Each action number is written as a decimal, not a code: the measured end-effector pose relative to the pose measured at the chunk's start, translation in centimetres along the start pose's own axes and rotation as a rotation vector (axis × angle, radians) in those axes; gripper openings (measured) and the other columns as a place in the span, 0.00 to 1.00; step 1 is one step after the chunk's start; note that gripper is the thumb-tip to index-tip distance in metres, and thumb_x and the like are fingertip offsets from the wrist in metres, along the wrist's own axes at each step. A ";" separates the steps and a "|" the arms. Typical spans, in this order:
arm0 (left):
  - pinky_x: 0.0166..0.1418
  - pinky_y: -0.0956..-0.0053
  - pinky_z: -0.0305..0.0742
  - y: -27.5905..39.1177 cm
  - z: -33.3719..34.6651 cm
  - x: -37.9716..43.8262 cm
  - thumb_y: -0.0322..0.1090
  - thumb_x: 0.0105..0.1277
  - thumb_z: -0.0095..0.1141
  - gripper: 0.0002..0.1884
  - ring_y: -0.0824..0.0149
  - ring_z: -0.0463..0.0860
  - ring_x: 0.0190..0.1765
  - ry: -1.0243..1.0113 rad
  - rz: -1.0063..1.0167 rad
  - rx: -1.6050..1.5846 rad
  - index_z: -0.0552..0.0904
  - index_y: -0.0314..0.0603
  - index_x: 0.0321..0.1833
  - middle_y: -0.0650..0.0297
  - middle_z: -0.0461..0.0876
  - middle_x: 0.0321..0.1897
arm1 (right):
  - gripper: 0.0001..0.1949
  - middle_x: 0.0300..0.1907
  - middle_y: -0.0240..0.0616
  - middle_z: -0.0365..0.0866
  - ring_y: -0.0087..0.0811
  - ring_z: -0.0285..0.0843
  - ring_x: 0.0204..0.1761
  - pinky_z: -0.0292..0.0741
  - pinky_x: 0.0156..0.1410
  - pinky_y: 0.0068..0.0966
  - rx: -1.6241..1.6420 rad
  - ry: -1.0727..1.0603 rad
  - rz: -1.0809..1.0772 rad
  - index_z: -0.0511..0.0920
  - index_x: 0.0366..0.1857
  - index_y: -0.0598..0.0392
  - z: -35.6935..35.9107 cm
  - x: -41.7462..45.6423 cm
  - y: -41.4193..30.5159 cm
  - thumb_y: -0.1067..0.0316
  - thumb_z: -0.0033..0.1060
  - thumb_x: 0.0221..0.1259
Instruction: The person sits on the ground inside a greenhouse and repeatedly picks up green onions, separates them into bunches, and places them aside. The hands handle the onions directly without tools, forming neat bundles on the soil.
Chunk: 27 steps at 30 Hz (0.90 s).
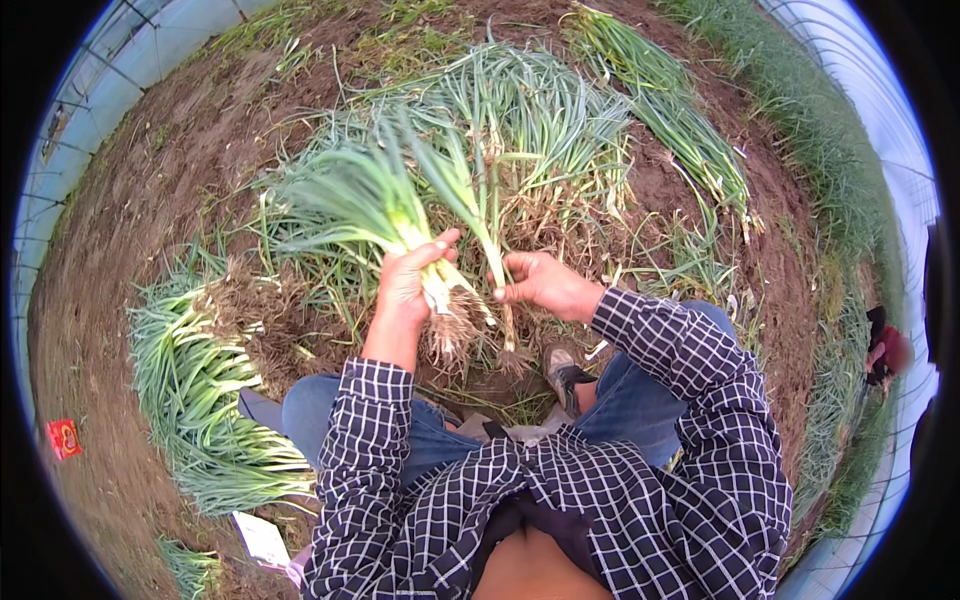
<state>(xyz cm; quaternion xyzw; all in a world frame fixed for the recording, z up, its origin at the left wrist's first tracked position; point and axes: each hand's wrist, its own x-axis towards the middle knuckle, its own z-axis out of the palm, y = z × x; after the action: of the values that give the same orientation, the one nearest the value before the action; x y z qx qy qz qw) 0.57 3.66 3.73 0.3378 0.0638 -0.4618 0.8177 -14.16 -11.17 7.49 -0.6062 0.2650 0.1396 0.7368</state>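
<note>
A bunch of green onions (401, 217) is gripped by its pale stems in my left hand (409, 281), with the muddy roots (454, 330) hanging below the fist and the leaves fanning up and left. My right hand (544, 283) pinches a separate green onion stalk (491, 251) between thumb and fingers, close to its lower end. That stalk stands nearly upright, its roots pointing down. Beyond both hands spreads a large heap of pulled green onions (555, 112), roots towards me.
Left of my knee lies a row of green onions (217, 390) with bared pale stems. Another bundle (667, 105) rests at the upper right. A red packet (63, 439) and a white card (260, 538) lie on the soil. A person in red (889, 349) is at the far right, inside the plastic tunnel.
</note>
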 end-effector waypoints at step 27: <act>0.42 0.74 0.76 -5.6 0.9 -0.9 0.23 0.41 0.60 0.26 0.67 0.80 0.35 0.000 0.192 0.922 0.72 0.32 0.49 0.60 0.80 0.33 | 0.08 0.29 0.52 0.80 0.47 0.80 0.34 0.76 0.44 0.41 -1.327 0.482 -0.228 0.80 0.29 0.61 -4.4 4.3 -4.6 0.69 0.51 0.54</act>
<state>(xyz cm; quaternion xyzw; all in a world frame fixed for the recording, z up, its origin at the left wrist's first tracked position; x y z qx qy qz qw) -4.57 1.85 2.01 0.6699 -0.1794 -0.3645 0.6214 -9.19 -17.01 8.30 -0.9645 0.2146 0.0559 0.1434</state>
